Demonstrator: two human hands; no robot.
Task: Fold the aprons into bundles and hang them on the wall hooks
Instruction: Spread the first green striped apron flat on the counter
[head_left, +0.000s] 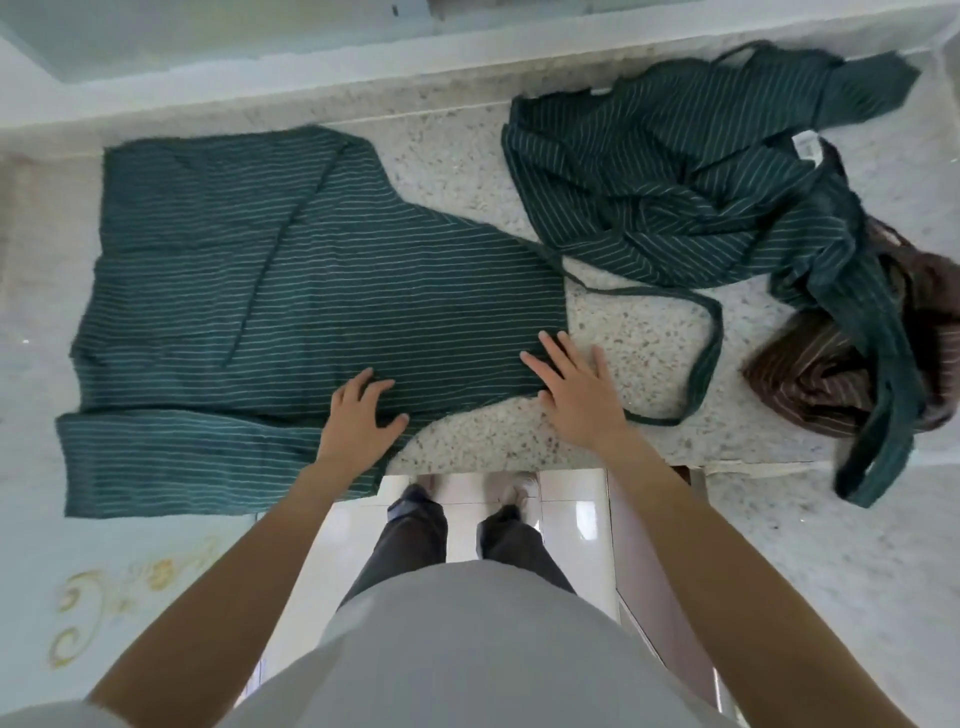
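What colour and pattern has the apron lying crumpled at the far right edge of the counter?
The crumpled apron is brown with thin pale stripes, seen in the head view.

speckled stone counter (649, 343), glossy floor tiles (571, 519)

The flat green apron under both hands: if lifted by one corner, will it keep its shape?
Probably not. The flat apron looks like thin cloth; the crumpled apron beside it shows how such fabric collapses. Its strap lies loose on the counter and would likely trail. Both the left hand and right hand lie flat on it.
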